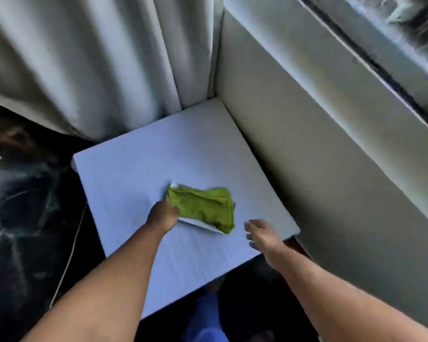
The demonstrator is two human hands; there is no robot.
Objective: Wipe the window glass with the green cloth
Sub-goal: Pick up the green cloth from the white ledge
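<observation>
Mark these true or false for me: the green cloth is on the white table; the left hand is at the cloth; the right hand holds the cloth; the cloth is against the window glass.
1. The green cloth lies on the white table: true.
2. The left hand is at the cloth's edge: true.
3. The right hand holds the cloth: false; it hovers open beside it, apart.
4. The cloth is against the window glass: false; it is still on the table.

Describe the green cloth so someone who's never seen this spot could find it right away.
Find the pale square table in the corner by the curtains. Near its middle lies the green cloth, crumpled, at the left hand. It's the only bright green thing there.
</observation>
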